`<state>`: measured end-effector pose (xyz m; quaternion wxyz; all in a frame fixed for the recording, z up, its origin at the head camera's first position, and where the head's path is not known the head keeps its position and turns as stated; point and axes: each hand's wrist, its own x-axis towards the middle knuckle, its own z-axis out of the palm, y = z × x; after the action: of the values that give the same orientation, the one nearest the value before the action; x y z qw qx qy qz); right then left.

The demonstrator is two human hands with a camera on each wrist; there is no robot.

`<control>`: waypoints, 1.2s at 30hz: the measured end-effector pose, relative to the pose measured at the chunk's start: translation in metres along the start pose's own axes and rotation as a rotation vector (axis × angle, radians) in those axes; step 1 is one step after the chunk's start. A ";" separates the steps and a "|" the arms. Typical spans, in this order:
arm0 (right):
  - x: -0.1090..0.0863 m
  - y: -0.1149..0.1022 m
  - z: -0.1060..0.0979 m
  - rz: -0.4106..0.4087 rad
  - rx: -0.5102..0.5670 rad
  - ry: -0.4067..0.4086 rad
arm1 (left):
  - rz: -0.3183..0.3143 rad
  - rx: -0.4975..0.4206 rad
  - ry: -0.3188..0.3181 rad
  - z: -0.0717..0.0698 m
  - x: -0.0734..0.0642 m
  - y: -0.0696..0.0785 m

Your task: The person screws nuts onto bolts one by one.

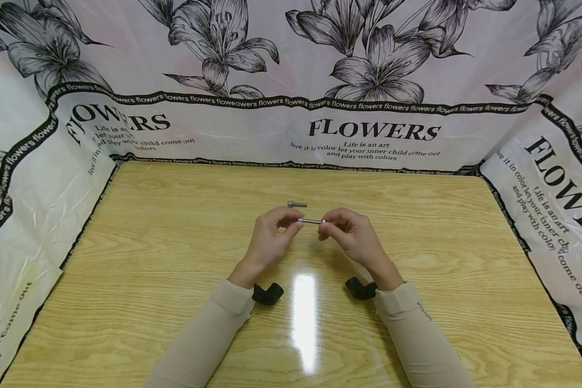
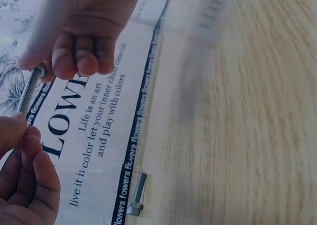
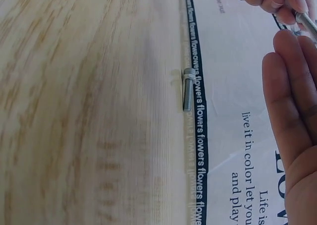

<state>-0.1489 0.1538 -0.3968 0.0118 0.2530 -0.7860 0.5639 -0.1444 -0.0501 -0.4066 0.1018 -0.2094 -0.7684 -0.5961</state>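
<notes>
Above the middle of the table, my two hands hold a threaded metal bolt (image 1: 312,221) between them, lying roughly level. My left hand (image 1: 274,229) pinches its left end between thumb and fingertips. At the right end, the thumb and fingers of my right hand (image 1: 351,230) pinch a small nut-like piece (image 2: 42,68). Fingertips partly cover both ends, so how far that piece sits on the thread cannot be told. Just beyond the hands, a second bolt (image 1: 297,204) lies on its side on the table, its head towards the left, with a nut-like collar near the head (image 3: 188,74).
The wood-patterned table (image 1: 150,258) is bordered at the back and sides by a white flower-printed sheet (image 1: 252,134). Black wrist straps (image 1: 268,294) show beside the beige sleeves. A bright light reflection (image 1: 304,323) lies on the tabletop between the forearms.
</notes>
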 end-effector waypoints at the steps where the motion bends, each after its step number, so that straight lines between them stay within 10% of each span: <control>1: 0.000 -0.001 0.000 0.003 -0.011 0.000 | 0.005 -0.007 -0.004 -0.001 0.000 0.005; 6: 0.000 -0.005 0.000 0.012 -0.079 0.020 | 0.031 -0.041 -0.010 0.000 -0.001 0.018; 15: 0.000 0.021 0.000 0.052 -0.055 0.016 | 0.026 -0.044 0.041 0.008 -0.001 -0.017; 36: 0.001 0.034 0.003 0.077 -0.137 0.019 | 0.032 -0.040 0.060 0.005 -0.001 -0.023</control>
<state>-0.1633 0.1591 -0.4275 0.0146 0.2158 -0.8317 0.5113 -0.1537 -0.0502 -0.4284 0.1299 -0.2059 -0.7495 -0.6156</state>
